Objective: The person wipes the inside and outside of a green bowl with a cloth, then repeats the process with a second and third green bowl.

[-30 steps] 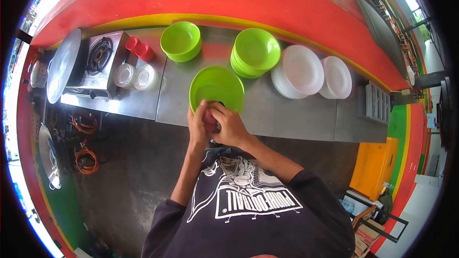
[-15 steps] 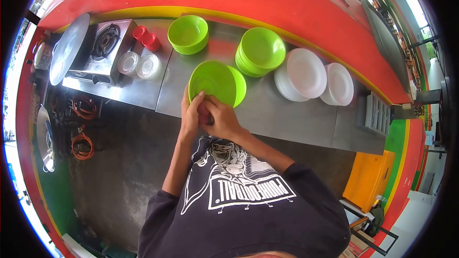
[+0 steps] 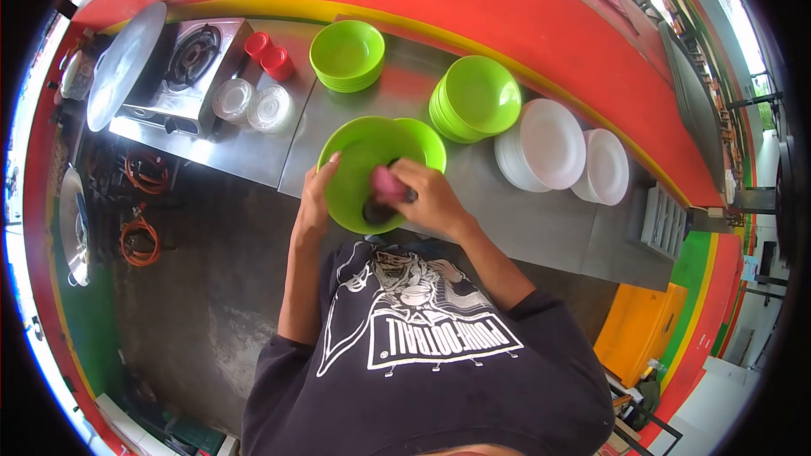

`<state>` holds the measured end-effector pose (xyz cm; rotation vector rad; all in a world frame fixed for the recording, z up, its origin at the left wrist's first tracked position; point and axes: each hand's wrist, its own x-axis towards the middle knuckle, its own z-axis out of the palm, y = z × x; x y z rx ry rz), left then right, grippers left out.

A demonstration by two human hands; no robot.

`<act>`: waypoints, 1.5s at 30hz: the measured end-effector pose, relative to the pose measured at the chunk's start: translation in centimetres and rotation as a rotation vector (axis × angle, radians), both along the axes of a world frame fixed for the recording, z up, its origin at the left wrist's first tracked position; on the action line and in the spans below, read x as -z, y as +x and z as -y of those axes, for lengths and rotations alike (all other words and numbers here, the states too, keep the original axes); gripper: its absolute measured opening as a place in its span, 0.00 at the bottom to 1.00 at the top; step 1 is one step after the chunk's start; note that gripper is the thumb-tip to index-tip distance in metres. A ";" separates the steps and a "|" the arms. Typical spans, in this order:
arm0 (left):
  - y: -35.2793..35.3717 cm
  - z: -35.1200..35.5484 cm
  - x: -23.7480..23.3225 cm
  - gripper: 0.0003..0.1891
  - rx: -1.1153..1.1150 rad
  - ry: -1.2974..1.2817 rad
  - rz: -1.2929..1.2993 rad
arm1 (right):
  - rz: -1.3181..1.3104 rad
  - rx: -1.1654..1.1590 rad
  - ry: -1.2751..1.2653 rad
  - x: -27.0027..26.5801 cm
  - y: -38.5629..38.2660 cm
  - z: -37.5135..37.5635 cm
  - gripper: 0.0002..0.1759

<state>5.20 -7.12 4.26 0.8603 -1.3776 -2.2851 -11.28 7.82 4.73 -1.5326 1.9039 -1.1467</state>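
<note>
A green bowl is tilted up in front of my chest, its inside facing me. My left hand grips its left rim, thumb over the edge. In my right hand is a pink cloth, somewhat blurred, pressed against the inside of the bowl. A dark patch shows beneath the cloth; whether it is shadow or material I cannot tell. Just behind the held bowl, another green bowl rests on the steel counter.
Green bowl stacks and white bowl stacks line the counter's back. Red containers, clear plastic lids and a gas stove stand left. A grey rack is at the right end.
The held bowl has come lower and nearer to me. My hands have parted: the left now holds its left rim, while the right has moved the pink cloth inside the bowl.
</note>
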 end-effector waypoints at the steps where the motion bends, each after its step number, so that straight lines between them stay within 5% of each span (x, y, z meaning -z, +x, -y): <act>1: -0.3 -0.2 -0.1 0.23 0.024 -0.042 0.020 | -0.146 0.040 -0.050 0.3 -0.2 0.2 0.20; 3: -1.0 -0.7 -0.3 0.23 0.073 -0.136 0.059 | -0.440 0.121 -0.157 1.2 -0.7 0.7 0.19; 8: -2.0 -0.6 -0.5 0.23 -0.069 -0.149 0.019 | -0.348 0.008 -0.010 2.9 1.3 -0.9 0.28; 12: -1.7 -0.2 1.3 0.23 -0.059 -0.100 0.020 | -0.003 -0.119 0.003 0.7 3.3 -1.4 0.35; 21: -2.6 -0.8 -1.9 0.30 0.002 -0.019 0.063 | -0.148 -0.060 -0.276 1.8 0.8 -1.8 0.29; 25: -2.1 0.3 1.4 0.38 0.004 -0.300 -0.007 | 0.909 0.133 0.034 -2.3 0.7 -3.1 0.33; 27: -2.4 0.5 3.4 0.38 -0.065 -0.301 -0.030 | 1.062 0.082 -0.153 -2.2 0.0 -3.3 0.35; 30: -1.6 -0.3 4.0 0.37 -0.062 0.030 -0.113 | 1.114 0.177 -0.295 0.2 0.5 -2.4 0.38; 33: -0.9 -0.1 3.7 0.30 -0.226 0.287 -0.272 | 1.084 0.353 -0.310 -0.6 1.3 -1.6 0.34; 38: 0.1 0.8 2.9 0.25 -0.377 0.167 -0.199 | 0.944 0.380 -0.403 0.5 0.4 -2.0 0.29; 45: -0.2 0.4 0.9 0.25 0.001 -0.104 -0.023 | 0.169 0.133 -0.256 -1.3 2.1 0.1 0.22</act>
